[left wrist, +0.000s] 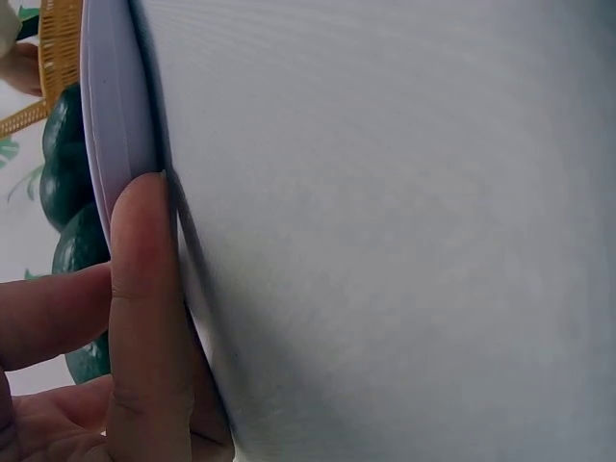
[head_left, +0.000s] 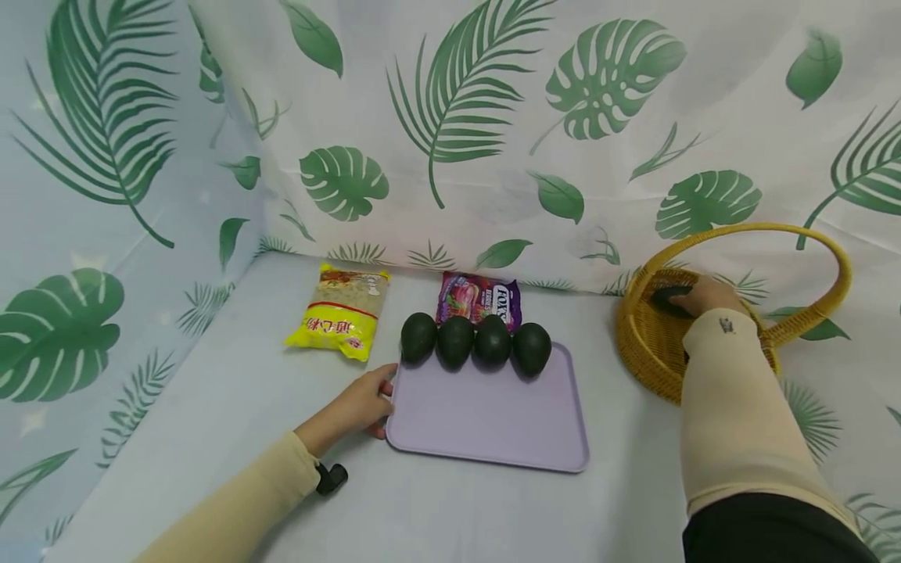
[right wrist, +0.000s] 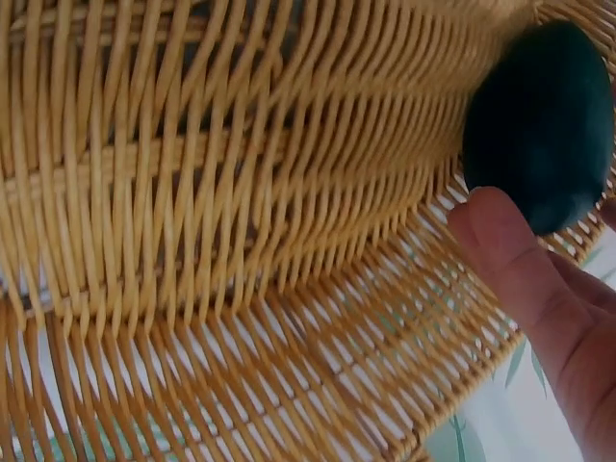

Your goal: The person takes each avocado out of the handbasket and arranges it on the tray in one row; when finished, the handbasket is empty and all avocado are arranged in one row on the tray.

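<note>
My right hand (head_left: 709, 297) reaches into a wicker basket (head_left: 651, 367) and grips a dark green avocado (right wrist: 539, 125), with the thumb against its side in the right wrist view. At the left side of a pale purple tray (head_left: 486, 422), my left hand (head_left: 362, 403) holds the rim, one finger along its outer side in the left wrist view. Several avocados (head_left: 455, 344) lie in a row along the tray's far edge. The right palm is hidden from the head view by the wrist and sleeve.
Behind the avocados lies a purple snack packet (head_left: 479, 299). A yellow-and-clear bag of powder (head_left: 341, 313) is left of it. The basket's arched handle (head_left: 746, 228) rises over the right forearm. A leaf-patterned cloth (head_left: 450, 117) hangs behind the white table (head_left: 450, 508).
</note>
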`<state>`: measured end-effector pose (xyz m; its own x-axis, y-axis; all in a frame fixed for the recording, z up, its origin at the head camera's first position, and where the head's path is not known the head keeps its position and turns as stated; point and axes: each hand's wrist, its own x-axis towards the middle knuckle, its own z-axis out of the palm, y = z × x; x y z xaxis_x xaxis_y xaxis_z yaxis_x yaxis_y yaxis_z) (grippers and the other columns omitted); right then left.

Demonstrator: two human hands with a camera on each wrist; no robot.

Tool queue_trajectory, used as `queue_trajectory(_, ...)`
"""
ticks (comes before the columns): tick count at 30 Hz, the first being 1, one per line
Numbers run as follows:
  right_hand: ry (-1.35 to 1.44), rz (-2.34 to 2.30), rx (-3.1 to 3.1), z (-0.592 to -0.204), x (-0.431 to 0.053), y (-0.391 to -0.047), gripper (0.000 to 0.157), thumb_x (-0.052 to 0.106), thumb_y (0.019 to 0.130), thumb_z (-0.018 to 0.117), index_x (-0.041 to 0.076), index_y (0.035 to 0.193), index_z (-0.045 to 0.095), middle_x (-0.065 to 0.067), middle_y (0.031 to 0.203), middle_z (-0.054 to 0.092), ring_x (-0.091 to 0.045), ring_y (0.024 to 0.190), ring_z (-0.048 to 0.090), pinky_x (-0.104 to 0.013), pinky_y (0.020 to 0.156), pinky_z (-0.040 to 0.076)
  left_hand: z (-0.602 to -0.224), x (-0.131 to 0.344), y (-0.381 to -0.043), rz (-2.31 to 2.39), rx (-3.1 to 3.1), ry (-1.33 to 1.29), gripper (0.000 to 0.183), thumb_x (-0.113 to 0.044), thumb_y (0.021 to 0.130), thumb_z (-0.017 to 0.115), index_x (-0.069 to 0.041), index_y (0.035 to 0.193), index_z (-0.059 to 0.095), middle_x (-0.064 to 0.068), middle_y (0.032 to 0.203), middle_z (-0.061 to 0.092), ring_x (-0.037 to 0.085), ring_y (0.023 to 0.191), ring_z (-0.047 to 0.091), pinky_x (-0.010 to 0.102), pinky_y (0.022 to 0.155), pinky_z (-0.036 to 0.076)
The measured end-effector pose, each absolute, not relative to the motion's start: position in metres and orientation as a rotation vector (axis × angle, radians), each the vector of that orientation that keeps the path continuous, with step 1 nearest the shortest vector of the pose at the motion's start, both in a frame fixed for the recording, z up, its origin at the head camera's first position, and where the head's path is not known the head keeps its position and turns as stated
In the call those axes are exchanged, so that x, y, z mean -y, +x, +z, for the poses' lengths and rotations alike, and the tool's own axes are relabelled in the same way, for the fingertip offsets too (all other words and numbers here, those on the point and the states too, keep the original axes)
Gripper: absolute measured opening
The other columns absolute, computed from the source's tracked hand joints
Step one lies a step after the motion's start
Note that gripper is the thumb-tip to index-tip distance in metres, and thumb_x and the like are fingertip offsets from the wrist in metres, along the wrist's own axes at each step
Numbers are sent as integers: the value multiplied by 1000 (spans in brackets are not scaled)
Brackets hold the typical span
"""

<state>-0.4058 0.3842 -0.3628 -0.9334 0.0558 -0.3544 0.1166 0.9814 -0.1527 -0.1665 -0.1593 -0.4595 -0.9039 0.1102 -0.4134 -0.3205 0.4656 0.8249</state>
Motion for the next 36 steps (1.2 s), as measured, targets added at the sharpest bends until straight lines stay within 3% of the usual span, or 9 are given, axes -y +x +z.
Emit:
queue_trajectory(5, 193, -342, -2721, -366, -381, -398, 83, 43, 99, 50, -14, 149, 15, -51, 141, 15, -68, 126, 23, -77, 96, 36, -456, 158, -167, 1429, -2306, -156, 73, 7, 87, 59, -6, 154, 31, 14, 109, 49, 23, 68, 58, 33, 51, 60)
queue_trajectory(7, 206, -386, -2706, -368, -382, -399, 92, 49, 97, 51, -10, 152, 6, -52, 142, 8, -70, 126, 18, -80, 96, 33, -454, 157, -167, 1429, -2312, -147, 73, 7, 87, 58, -5, 154, 31, 14, 109, 50, 23, 67, 58, 33, 51, 59)
queue_trajectory(12, 250, -418, -2740, -370, -381, -401, 115, 59, 88, 63, -13, 150, -2, -54, 139, 6, -70, 125, 17, -82, 92, 33, -450, 157, -169, 1423, -2329, -134, 73, 7, 87, 59, -5, 154, 32, 14, 109, 50, 23, 66, 58, 33, 50, 59)
queue_trajectory(19, 257, -416, -2752, -373, -385, -396, 112, 50, 86, 70, -18, 147, 7, -53, 136, 10, -69, 122, 23, -80, 92, 36, -450, 155, -168, 1427, -2324, -124, 73, 9, 86, 58, -4, 154, 31, 14, 107, 49, 23, 67, 58, 33, 50, 59)
queue_trajectory(27, 202, -430, -2726, -377, -387, -390, 113, 52, 87, 69, -15, 149, 1, -53, 139, 3, -71, 124, 17, -82, 94, 32, -452, 153, -168, 1405, -2314, -149, 73, 8, 87, 58, -5, 154, 31, 14, 108, 48, 23, 66, 57, 32, 51, 59)
queue_trajectory(36, 8, -424, -2782, -364, -365, -393, 110, 55, 86, 69, -12, 151, 11, -49, 142, 12, -66, 125, 25, -79, 98, 31, -456, 155, -166, 1387, -2320, -194, 74, 9, 86, 58, -3, 153, 31, 14, 107, 49, 24, 70, 58, 33, 51, 59)
